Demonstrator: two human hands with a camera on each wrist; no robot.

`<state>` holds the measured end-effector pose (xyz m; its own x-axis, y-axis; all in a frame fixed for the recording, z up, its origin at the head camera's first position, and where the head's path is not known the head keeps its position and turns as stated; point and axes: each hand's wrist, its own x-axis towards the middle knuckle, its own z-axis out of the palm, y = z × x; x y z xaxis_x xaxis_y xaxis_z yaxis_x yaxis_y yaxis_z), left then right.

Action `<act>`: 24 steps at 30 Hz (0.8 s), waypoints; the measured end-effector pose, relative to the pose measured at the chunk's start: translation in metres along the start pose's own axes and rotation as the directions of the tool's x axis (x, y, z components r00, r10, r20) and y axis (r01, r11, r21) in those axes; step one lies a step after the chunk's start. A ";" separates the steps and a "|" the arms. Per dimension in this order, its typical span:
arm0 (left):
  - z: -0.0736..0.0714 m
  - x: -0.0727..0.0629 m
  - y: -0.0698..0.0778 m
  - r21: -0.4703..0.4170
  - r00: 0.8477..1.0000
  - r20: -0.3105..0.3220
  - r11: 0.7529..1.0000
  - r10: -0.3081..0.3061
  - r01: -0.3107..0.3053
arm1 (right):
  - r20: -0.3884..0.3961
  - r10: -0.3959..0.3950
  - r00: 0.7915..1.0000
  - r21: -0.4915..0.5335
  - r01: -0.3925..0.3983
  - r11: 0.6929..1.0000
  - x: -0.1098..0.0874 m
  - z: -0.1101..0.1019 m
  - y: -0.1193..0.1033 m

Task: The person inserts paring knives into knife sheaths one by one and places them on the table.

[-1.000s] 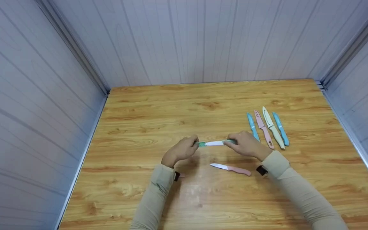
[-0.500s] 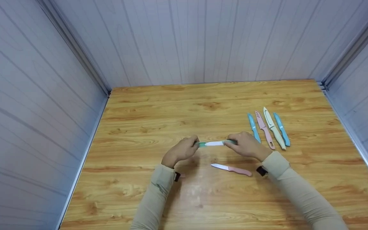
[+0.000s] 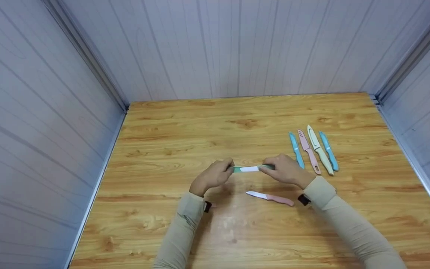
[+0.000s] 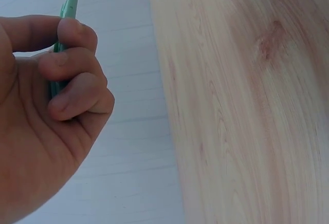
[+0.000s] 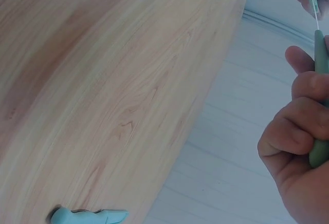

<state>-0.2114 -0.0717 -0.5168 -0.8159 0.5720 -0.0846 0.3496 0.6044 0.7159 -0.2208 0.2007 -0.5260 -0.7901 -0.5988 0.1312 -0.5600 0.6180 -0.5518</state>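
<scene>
My left hand (image 3: 213,175) grips a green knife sheath (image 3: 237,169), its fingers curled round it in the left wrist view. In my right hand (image 3: 284,170) is a knife with a green handle (image 5: 321,54) and a white blade (image 3: 250,169). The blade points left, its tip end at the sheath's mouth; how far it is inside cannot be made out. Both are held above the table. Below them lies an unsheathed pink-handled knife (image 3: 279,200), its white blade towards the left. A small pink piece (image 3: 214,205) shows beside the left wrist, mostly hidden.
On the right of the wooden table (image 3: 185,130) several knives lie side by side: a blue knife (image 3: 296,149), a pink knife (image 3: 309,151), a cream knife (image 3: 320,149) and another blue knife (image 3: 329,150). Pale panel walls (image 3: 218,48) enclose the back and sides.
My right hand has shifted slightly left with the green knife, so a little less blade shows between the hands. The left hand and the knives on the table stay nearly in place.
</scene>
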 end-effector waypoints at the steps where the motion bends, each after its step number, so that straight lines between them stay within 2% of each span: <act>1: 0.000 0.000 0.000 -0.001 1.000 -0.003 1.000 -0.002 0.002 | -0.002 -0.002 1.000 -0.002 0.002 1.000 0.000 0.000 0.000; 12: 0.002 0.000 0.001 0.010 1.000 -0.009 1.000 0.010 -0.010 | 0.035 0.034 0.999 0.024 -0.035 0.999 0.003 0.002 -0.003; 24: 0.004 0.000 0.000 -0.013 1.000 -0.001 1.000 0.014 -0.014 | 0.041 0.012 0.999 0.013 -0.013 1.000 0.007 0.002 -0.005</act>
<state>-0.2093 -0.0693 -0.5194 -0.8115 0.5797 -0.0740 0.3547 0.5893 0.7259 -0.2229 0.1923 -0.5239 -0.7860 -0.6115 0.0908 -0.5466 0.6188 -0.5642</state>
